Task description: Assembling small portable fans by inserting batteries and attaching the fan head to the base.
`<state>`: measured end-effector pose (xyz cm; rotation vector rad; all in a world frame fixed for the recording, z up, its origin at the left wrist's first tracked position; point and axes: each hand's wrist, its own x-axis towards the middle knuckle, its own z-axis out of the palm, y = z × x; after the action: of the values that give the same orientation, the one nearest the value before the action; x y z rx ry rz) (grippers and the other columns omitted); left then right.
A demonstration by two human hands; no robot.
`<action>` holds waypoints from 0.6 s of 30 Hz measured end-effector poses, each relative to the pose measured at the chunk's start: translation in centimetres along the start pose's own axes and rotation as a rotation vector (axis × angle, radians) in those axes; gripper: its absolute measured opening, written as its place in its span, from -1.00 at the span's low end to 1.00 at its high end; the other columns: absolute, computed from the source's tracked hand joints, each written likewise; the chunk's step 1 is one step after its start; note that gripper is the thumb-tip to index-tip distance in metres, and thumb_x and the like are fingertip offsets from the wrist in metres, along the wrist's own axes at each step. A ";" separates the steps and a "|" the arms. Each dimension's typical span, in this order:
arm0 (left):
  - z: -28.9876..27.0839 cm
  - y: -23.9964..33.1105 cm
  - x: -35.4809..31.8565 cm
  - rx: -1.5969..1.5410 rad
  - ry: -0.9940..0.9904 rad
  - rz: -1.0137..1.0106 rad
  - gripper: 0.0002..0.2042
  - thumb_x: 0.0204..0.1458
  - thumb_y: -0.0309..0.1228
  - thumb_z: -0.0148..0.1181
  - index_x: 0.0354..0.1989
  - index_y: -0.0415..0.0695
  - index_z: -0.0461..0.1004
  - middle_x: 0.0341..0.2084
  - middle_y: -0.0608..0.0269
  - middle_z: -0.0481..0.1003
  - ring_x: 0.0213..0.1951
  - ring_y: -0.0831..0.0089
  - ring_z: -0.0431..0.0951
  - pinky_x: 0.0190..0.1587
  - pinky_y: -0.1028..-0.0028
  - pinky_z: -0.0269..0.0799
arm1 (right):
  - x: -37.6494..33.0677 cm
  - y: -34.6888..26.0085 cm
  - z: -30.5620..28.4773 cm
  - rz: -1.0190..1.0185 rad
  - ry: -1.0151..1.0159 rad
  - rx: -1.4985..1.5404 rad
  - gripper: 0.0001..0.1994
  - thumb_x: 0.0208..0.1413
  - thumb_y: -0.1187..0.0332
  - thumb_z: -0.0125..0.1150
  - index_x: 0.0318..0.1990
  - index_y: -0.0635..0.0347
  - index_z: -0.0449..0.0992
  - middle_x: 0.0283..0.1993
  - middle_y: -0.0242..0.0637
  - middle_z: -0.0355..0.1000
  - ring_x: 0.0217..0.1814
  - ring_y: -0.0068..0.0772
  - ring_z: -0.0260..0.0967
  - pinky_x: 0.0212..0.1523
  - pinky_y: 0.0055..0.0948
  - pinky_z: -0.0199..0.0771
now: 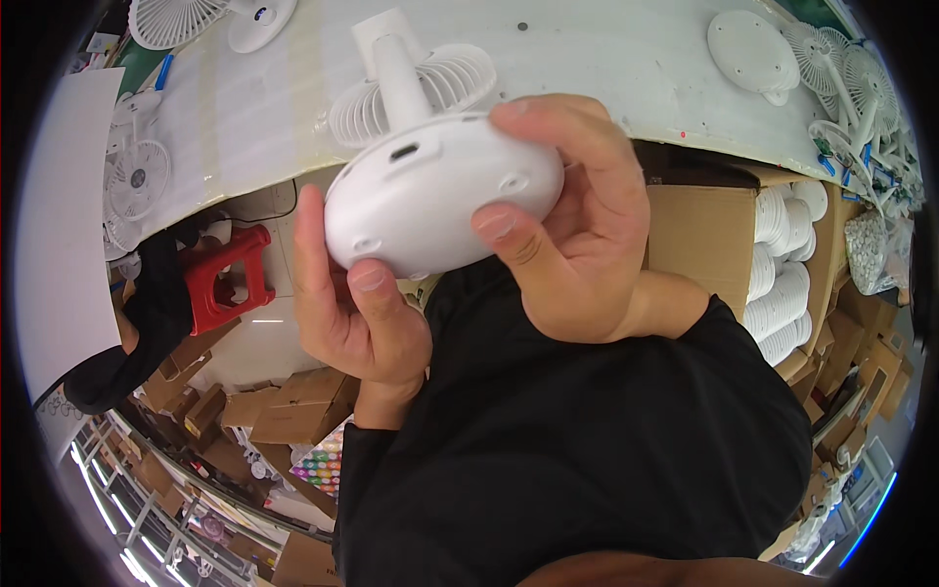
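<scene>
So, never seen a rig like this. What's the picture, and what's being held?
There is no robot here: it's a person's two bare hands. The picture comes from a wide fisheye camera worn on the head, looking down, so straight edges bend near the rim.

The left hand and right hand grip a rounded white plastic base from both sides. It has a small dark slot, and a white stem rises from it. A white slatted fan cage shows behind the stem; I can't tell if they're joined.

On the pale white tabletop lie a white fan with a round base at upper left, plus a flat white round part and clustered white fans at right.
</scene>
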<state>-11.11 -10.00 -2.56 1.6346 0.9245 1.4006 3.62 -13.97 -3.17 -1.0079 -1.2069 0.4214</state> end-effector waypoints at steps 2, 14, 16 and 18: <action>-0.2 0.7 0.3 0.008 -0.030 -0.018 -0.49 0.22 -0.26 0.08 0.20 -0.42 0.28 -0.03 -0.11 0.49 -0.10 0.30 0.53 -0.09 0.47 0.46 | 0.1 -0.5 -0.4 -0.022 -0.043 -0.027 -0.47 0.05 0.52 0.20 0.22 0.31 0.25 0.06 -0.13 0.24 -0.06 -0.36 0.24 0.00 -0.52 0.30; -2.4 1.3 0.7 0.046 -0.202 0.016 -0.54 0.02 -0.20 0.34 -0.04 -0.32 0.48 -0.27 -0.03 0.59 -0.31 0.25 0.59 -0.25 0.43 0.51 | 3.1 -2.9 -2.0 0.076 -0.263 0.039 -0.71 -0.05 0.43 0.40 -0.13 0.27 0.57 -0.19 -0.26 0.33 -0.25 -0.44 0.26 -0.24 -0.57 0.31; -2.4 1.3 1.0 0.020 -0.211 0.112 -0.56 -0.02 -0.19 0.38 -0.09 -0.29 0.50 -0.33 0.00 0.60 -0.36 0.23 0.60 -0.29 0.41 0.51 | 3.3 -3.2 -2.0 -0.049 -0.261 0.010 -0.74 -0.07 0.42 0.43 -0.19 0.24 0.60 -0.23 -0.28 0.33 -0.27 -0.45 0.26 -0.27 -0.55 0.32; -1.9 0.5 1.2 -0.137 -0.215 0.058 -0.58 -0.01 -0.12 0.35 -0.17 -0.24 0.50 -0.26 -0.05 0.58 -0.28 0.21 0.59 -0.21 0.35 0.51 | 3.5 -2.6 -1.7 -0.149 -0.236 -0.013 -0.74 -0.08 0.41 0.44 -0.19 0.23 0.60 -0.22 -0.29 0.33 -0.27 -0.45 0.26 -0.29 -0.55 0.33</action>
<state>-12.82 -8.95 -1.39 1.6800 0.6487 1.2680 5.83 -13.47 0.89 -0.8899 -1.4886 0.4238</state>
